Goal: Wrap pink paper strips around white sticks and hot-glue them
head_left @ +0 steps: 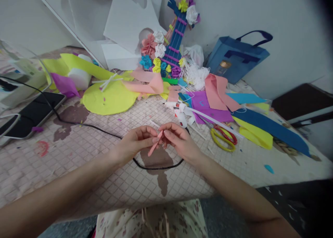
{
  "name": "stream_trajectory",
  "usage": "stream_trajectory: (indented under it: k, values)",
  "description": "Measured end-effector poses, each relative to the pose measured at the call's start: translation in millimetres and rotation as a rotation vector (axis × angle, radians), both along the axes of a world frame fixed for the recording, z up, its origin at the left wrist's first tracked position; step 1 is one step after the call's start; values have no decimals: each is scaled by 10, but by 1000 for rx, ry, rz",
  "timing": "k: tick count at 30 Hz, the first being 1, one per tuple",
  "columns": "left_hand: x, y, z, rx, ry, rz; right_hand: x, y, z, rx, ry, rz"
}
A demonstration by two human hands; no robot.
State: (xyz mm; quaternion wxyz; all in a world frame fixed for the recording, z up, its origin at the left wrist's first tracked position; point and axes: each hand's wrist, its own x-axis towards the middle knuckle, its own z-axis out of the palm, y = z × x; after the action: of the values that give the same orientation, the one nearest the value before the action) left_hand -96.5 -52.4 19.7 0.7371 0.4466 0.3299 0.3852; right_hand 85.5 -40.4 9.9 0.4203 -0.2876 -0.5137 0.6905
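Note:
Between my two hands is a small, narrow strip of pink crepe paper (pixel 153 148), tilted, its lower end hanging free. My left hand (pixel 137 139) pinches it from the left with thumb and fingers. From the right, the fingertips of my right hand (pixel 182 141) close on its upper end. Just beyond the hands lies a white glue gun (pixel 179 110) with a long glue stick in its back. Scissors (pixel 223 138) with yellow and red handles rest to the right of my right hand.
A black cable (pixel 104 129) loops across the patterned tablecloth (pixel 109 182) beneath my hands. Yellow paper (pixel 109 97), purple paper (pixel 208 108) and a phone (pixel 33 113) lie around. Behind stand a blue paper guitar (pixel 177 36) with paper flowers and a blue bag (pixel 234 57).

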Motion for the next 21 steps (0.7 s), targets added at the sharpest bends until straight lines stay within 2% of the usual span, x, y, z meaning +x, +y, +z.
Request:
stream_trajectory:
  k: [7,15,21]
  values:
    - [13,-8,43,-117,-34,12,-3,4,-5,1,-34,-27]
    - [4,-4,7,-135,-43,-32,17,-35,33,163,-242,-95]
    - [-2,5,-13,-188,-59,-41,12,-42,76,190,-214,-123]
